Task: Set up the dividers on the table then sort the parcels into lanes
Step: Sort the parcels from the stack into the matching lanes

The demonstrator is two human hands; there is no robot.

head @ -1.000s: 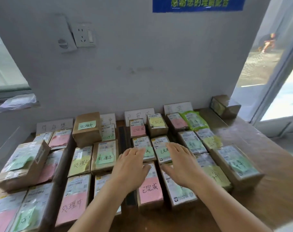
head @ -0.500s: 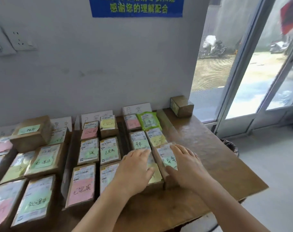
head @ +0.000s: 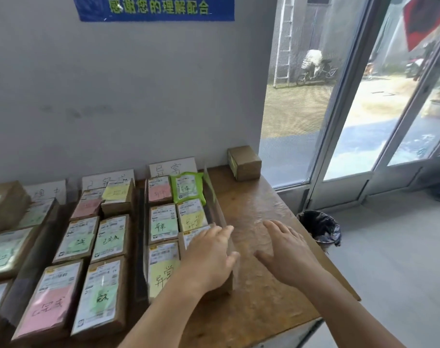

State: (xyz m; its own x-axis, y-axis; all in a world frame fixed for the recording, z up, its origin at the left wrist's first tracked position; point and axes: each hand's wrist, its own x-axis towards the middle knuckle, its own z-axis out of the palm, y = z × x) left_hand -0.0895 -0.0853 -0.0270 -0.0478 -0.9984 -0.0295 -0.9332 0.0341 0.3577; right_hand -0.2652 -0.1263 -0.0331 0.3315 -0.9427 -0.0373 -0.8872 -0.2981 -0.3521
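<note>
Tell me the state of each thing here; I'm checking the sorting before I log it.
left hand: open, resting flat on a brown parcel in the rightmost lane.
right hand: open, over the bare table, holding nothing.
green pouch: lying flat at the lane's far end.
lone box: outside the lanes, at the table's far corner.
clear divider: upright along the rightmost lane.
bin: lined, open.

2 bare, sleeveless forearms; hands [head: 209, 257] unadorned

Head view, angled down (close), table [head: 264, 197]
</note>
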